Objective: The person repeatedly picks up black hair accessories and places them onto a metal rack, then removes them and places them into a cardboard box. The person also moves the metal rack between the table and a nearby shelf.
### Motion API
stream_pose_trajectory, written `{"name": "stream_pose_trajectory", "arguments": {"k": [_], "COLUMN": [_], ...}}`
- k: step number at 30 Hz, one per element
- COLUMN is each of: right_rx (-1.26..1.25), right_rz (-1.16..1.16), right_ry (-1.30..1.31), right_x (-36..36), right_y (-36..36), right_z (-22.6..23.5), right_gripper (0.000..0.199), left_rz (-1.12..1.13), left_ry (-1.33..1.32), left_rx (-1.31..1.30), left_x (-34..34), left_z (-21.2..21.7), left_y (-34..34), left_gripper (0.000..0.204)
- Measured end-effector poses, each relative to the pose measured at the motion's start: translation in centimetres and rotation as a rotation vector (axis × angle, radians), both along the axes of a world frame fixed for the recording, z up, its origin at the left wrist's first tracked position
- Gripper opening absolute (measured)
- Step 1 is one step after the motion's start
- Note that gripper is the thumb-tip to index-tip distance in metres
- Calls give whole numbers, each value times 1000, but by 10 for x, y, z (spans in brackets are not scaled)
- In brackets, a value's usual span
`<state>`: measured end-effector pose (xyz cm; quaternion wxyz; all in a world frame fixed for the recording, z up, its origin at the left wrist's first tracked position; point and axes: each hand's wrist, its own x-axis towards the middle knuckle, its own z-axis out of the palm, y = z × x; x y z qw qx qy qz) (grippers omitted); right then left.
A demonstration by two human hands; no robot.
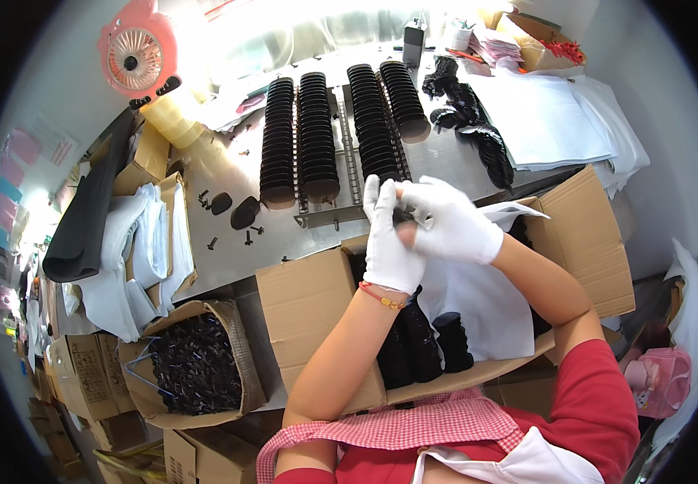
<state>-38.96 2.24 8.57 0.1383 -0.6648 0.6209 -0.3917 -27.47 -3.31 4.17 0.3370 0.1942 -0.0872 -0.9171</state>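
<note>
My left hand and my right hand, both in white gloves with some bare fingertips, meet at the near edge of the metal table. Their fingers close around a small dark piece, mostly hidden between them; its kind cannot be made out. Just beyond stands a metal rack bearing long rows of dark, rounded lens-like discs. Beneath my forearms is an open cardboard box with black stacked rolls and a white sheet inside.
Left of the rack lie loose dark discs and small black pieces. A carton of black parts sits lower left. White sheets and a black bundle occupy the right. A pink fan stands far left.
</note>
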Motion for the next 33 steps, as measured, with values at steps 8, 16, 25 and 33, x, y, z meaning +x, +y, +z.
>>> {"name": "stream_pose_trajectory", "arguments": {"k": [8, 16, 25, 33], "right_rx": [39, 82, -206, -369], "right_rz": [-409, -26, -221, -282], "right_ry": [-306, -509, 165, 133], "right_x": [-153, -131, -102, -79], "right_y": [-79, -121, -115, -92], "right_z": [-64, -63, -100, -76], "right_gripper": [82, 65, 50, 44], "left_rz": [-35, -80, -79, -140], "left_ry": [-684, -1105, -1084, -751], "left_rx": [-811, -1372, -1364, -789], "left_x": [-7, -7, -6, 4], "left_z": [-33, -50, -46, -44], "left_y": [-22, -47, -45, -46], "left_gripper": [16, 27, 30, 27]}}
